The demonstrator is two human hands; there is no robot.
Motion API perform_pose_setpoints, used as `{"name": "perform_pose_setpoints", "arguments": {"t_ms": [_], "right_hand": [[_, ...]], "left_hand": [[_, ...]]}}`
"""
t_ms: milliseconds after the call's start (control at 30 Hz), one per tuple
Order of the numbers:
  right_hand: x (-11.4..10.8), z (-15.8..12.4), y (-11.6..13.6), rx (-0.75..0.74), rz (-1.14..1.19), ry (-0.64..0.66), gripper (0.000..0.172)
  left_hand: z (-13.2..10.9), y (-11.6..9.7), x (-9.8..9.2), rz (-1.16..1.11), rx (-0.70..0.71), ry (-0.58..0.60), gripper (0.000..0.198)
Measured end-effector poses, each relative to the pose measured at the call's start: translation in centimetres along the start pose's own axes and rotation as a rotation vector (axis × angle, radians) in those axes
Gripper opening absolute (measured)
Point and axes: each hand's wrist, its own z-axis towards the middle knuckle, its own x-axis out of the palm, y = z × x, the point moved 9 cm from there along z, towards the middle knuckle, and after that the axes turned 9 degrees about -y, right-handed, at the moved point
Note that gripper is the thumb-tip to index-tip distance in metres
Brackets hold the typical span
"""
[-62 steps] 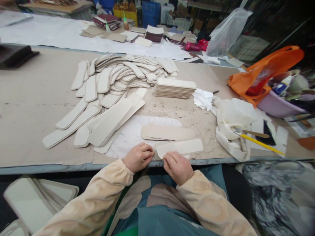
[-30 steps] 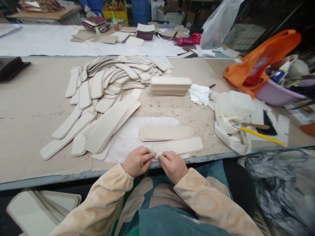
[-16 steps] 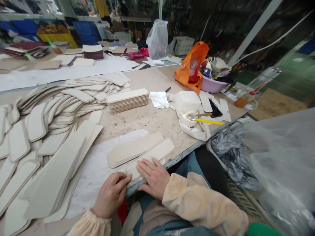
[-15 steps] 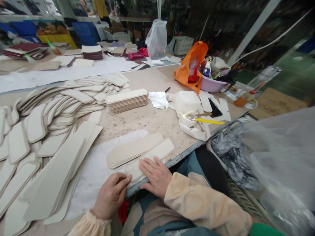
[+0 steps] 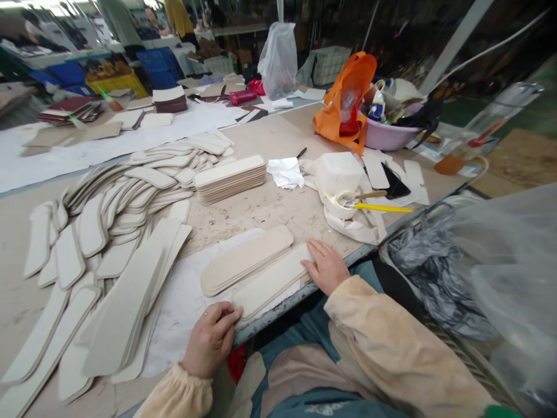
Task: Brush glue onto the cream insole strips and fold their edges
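A long off-white panel with rounded ends (image 5: 272, 280) lies along the table's near edge. At its left end, my left hand (image 5: 210, 338) is closed, with thumb and forefinger pinching the panel's corner. My right hand (image 5: 327, 268) rests on the panel's right end, its fingers stretched out flat. Just behind lies a low, slightly fanned stack of beige panels (image 5: 247, 258) on a white sheet (image 5: 180, 310). Farther back stands a neat, taller stack of similar panels (image 5: 230, 181).
Many loose panels (image 5: 124, 290) cover the left side. At right are a white glue tub (image 5: 339, 174), a yellow-handled brush (image 5: 385, 207), crumpled paper (image 5: 286, 172), an orange bag (image 5: 343, 110) and a purple basin (image 5: 389, 134). Plastic bags (image 5: 439, 273) hang beside the table edge.
My right hand has slid from the panel's middle to its right end. My left hand stays at the left end. The view has shifted slightly.
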Motion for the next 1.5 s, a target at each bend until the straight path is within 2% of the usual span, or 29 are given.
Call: {"name": "perform_pose_setpoints", "arguments": {"t_ms": [100,200,267,367,467,567,600,667,767,833,900,1000,1100,1200,1367,1500], "right_hand": [[-0.6,0.5,-0.2,0.027,0.073,-0.088,0.060],[-1.0,0.7,-0.7,0.088,0.148,-0.124,0.067],[-1.4,0.7,-1.2,0.172,0.245,-0.158,0.069],[-1.6,0.3,-2.4,0.391,0.576,-0.209,0.071],[-1.4,0.9,-2.0,0.500,0.992,-0.141,0.061],[-2.9,3.1,0.4,0.401,1.336,-0.009,0.052],[-3.7,3.9,1.2,0.371,1.420,0.023,0.053],[-5.2,5.6,2.4,0.352,1.538,0.065,0.055],[-6.4,7.8,3.7,0.370,1.647,0.103,0.053],[-6.3,8.9,3.8,0.393,1.689,0.102,0.051],[-5.5,9.4,2.9,0.440,1.699,0.074,0.047],[-3.1,9.0,0.6,0.577,1.658,0.080,0.044],[-0.8,8.1,-1.0,0.638,1.545,0.188,0.051],[0.3,8.0,-1.8,0.564,1.428,0.254,0.058],[0.3,8.9,-3.1,0.511,1.401,0.127,0.049],[0.6,8.9,-3.5,0.553,1.346,0.109,0.046]], "left_hand": [[0.0,-0.1,0.0,0.001,-0.006,0.005,0.031],[-0.2,-0.1,0.1,-0.002,-0.011,0.003,0.031],[-0.4,-0.1,0.1,-0.007,-0.018,0.001,0.030],[-0.7,-0.1,0.1,-0.023,-0.028,-0.015,0.030],[-0.5,0.0,-1.2,-0.066,-0.092,-0.113,0.032],[0.9,0.5,-3.2,-0.093,-0.227,-0.247,0.046],[1.6,0.5,-3.6,-0.112,-0.273,-0.254,0.053],[3.5,0.4,-3.2,-0.208,-0.373,-0.177,0.063],[5.9,-1.0,-0.7,-0.515,-0.513,0.034,0.062],[6.5,-2.6,1.3,-0.740,-0.586,0.136,0.054],[6.2,-3.6,3.2,-0.906,-0.695,0.162,0.045],[4.2,-4.0,5.8,-1.061,-0.947,0.094,0.039],[2.8,-5.2,7.4,-1.160,-1.118,0.055,0.040],[3.0,-6.3,7.9,-1.210,-1.201,0.023,0.039],[4.0,-7.3,7.8,-1.290,-1.253,-0.051,0.035],[4.0,-8.2,7.9,-1.378,-1.280,-0.056,0.041]]}}
